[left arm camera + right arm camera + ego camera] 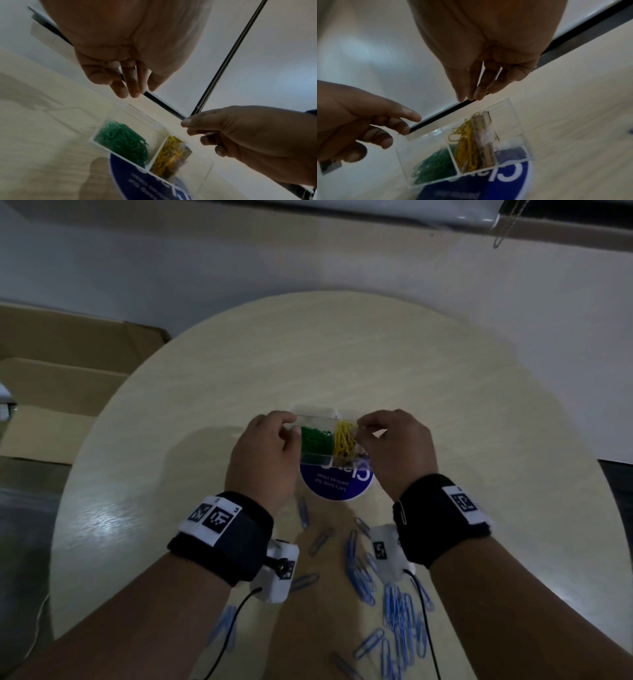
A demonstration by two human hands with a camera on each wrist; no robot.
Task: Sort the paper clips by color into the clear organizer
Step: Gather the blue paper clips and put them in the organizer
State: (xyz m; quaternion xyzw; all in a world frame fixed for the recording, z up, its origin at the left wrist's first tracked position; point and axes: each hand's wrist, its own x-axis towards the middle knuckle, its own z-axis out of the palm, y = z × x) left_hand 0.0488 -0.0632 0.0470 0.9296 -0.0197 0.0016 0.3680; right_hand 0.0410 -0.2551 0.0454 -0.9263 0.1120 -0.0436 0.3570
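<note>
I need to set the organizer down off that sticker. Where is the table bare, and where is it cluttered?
Bare tabletop lies beyond the clear organizer, toward the wall, and to the left hand's outer side. The round blue sticker sits under the organizer. Blue paper clips crowd the near edge, between and under the wrists.

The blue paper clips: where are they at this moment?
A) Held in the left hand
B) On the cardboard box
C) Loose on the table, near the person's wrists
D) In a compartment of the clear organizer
C: the blue paper clips lie scattered on the table, while the clear organizer shows only green paper clips and yellow paper clips in its compartments.
</note>
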